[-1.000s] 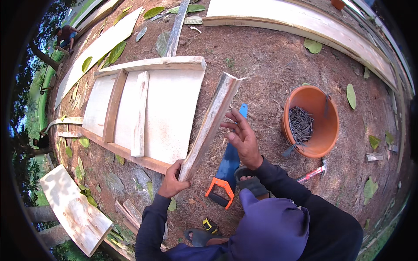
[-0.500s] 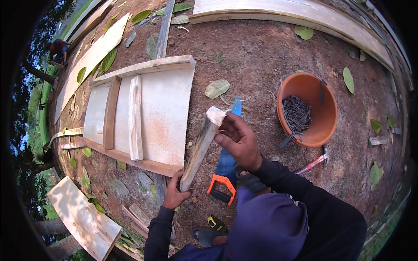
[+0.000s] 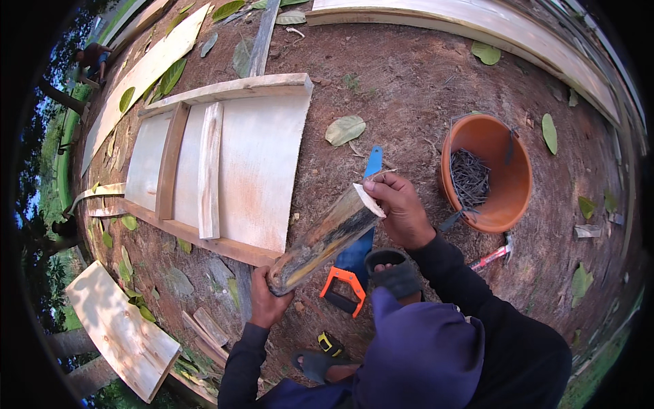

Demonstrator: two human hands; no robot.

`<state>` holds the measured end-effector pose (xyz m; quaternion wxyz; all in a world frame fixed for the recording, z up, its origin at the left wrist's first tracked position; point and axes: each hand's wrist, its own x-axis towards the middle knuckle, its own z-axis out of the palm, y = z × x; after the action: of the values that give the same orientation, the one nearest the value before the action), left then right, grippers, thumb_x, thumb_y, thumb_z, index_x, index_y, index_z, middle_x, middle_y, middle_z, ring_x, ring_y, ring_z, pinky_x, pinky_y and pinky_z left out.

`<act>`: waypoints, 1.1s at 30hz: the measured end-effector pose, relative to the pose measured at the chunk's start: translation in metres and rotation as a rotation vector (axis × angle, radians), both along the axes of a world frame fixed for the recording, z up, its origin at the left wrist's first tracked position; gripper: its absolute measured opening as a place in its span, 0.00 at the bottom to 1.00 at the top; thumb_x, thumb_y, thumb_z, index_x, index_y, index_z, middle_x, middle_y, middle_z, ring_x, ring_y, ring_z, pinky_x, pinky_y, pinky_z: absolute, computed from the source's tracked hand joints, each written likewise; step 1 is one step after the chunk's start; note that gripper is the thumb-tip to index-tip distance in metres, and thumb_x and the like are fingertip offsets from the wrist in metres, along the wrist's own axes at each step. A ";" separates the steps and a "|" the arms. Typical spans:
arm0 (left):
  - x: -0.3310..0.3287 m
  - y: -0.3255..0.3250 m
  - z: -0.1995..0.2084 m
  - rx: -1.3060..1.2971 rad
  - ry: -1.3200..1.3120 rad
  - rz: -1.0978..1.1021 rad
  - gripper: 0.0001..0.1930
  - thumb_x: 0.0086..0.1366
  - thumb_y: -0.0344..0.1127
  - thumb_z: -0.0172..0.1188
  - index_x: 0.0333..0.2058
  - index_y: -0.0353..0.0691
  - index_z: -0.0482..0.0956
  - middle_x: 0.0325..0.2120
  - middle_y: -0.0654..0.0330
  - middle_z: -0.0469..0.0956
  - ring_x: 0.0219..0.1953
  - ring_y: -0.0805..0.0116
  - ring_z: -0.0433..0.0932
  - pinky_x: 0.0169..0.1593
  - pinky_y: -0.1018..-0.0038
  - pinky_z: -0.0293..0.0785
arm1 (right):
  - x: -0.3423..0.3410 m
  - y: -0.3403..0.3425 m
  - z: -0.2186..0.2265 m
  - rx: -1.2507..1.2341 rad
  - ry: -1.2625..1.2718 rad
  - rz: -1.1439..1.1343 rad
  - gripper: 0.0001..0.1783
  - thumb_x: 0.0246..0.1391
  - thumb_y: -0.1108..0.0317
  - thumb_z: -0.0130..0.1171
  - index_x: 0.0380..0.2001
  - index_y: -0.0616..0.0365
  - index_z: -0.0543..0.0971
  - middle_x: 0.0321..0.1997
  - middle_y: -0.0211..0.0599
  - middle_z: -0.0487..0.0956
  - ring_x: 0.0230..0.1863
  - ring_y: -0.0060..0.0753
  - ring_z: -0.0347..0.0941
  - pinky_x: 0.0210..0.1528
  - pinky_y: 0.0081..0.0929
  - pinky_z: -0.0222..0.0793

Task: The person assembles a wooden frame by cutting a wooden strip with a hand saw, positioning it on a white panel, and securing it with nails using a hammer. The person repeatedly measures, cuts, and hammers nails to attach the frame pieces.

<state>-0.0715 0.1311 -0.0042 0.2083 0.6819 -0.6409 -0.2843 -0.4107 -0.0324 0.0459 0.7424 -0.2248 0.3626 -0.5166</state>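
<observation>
Between my hands I hold a short wood offcut (image 3: 323, 238) slantwise above the ground, its broad face stained dark and its upper end pale and rough-cut. My left hand (image 3: 269, 300) grips the lower end. My right hand (image 3: 402, 208) is closed on the upper end, thumb near the pale edge. Partly under the offcut lies a handsaw (image 3: 344, 290) with an orange and black handle and a blue blade. A wooden panel frame (image 3: 259, 150), with boards along its edges and two crosspieces, lies to the left of the offcut.
An orange-brown bucket (image 3: 453, 163) of nails stands at the right, with a red-handled hammer (image 3: 490, 258) beside it. A tape measure (image 3: 331, 344) lies near my sandaled foot. Planks (image 3: 122, 327) lie at the left, long boards (image 3: 470, 27) at the back. Another person (image 3: 94, 58) is far left.
The offcut has turned so that its wide stained face shows, and its upper end has swung right and down. My right hand has moved right with it.
</observation>
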 end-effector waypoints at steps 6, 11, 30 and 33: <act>0.003 0.012 0.013 0.013 -0.128 -0.190 0.37 0.49 0.33 0.73 0.57 0.31 0.65 0.46 0.42 0.72 0.49 0.38 0.73 0.53 0.54 0.71 | 0.000 0.010 -0.009 0.121 0.024 0.115 0.04 0.65 0.71 0.62 0.38 0.60 0.80 0.36 0.29 0.82 0.35 0.18 0.76 0.40 0.20 0.70; 0.029 0.045 0.023 0.234 -0.118 -0.286 0.42 0.50 0.35 0.72 0.62 0.31 0.61 0.47 0.42 0.71 0.50 0.39 0.73 0.54 0.54 0.71 | 0.003 0.039 -0.042 0.255 -0.039 0.288 0.05 0.65 0.68 0.61 0.39 0.57 0.78 0.39 0.36 0.84 0.38 0.27 0.82 0.42 0.27 0.78; 0.170 0.120 0.033 0.626 0.430 0.312 0.29 0.66 0.52 0.65 0.53 0.32 0.74 0.44 0.51 0.78 0.48 0.63 0.76 0.55 0.66 0.70 | 0.193 0.038 -0.048 -0.130 0.375 0.727 0.16 0.69 0.60 0.60 0.47 0.64 0.79 0.39 0.33 0.82 0.39 0.23 0.81 0.41 0.23 0.78; 0.168 0.101 0.025 0.427 0.143 0.353 0.29 0.67 0.56 0.65 0.47 0.32 0.75 0.41 0.50 0.79 0.45 0.59 0.79 0.51 0.63 0.72 | 0.210 0.025 -0.056 -0.274 0.422 0.693 0.24 0.65 0.57 0.63 0.52 0.69 0.79 0.44 0.43 0.84 0.41 0.27 0.80 0.44 0.26 0.77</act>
<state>0.0968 0.2325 0.0208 0.1509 0.7897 -0.4216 -0.4194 -0.2003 -0.0071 -0.0103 0.7447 -0.5307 0.3379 -0.2227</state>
